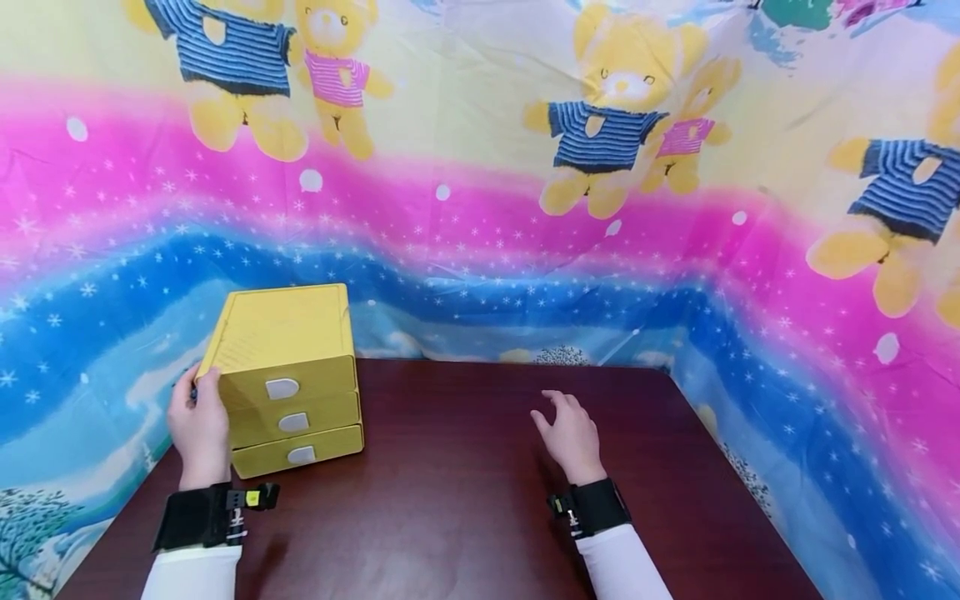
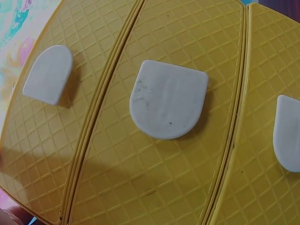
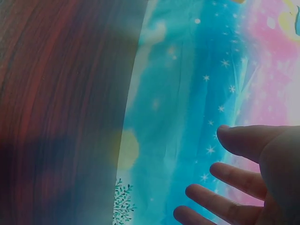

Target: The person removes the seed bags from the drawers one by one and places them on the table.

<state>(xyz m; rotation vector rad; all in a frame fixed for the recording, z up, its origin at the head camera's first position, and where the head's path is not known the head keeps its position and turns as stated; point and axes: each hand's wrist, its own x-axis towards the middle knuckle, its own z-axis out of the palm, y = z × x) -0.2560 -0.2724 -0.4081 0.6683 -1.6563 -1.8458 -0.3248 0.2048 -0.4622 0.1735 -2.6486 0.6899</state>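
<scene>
Grips drawer unit (image 1: 285,329) with left hand (image 1: 199,429); spreads right hand (image 1: 573,437); reveals, in left-wrist view alone, specks (image 2: 140,93) on handle (image 2: 171,101) near left hand.

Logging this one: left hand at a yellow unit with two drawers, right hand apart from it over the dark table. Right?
The drawer count is wrong: the yellow unit has three drawers, as the head view shows. The rest stands: left hand at it, right hand apart, over the dark table.

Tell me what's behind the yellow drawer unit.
Printed cloth hangs behind the yellow drawer unit, visible above and beside it; the unit covers whatever lies directly at its back.
</scene>
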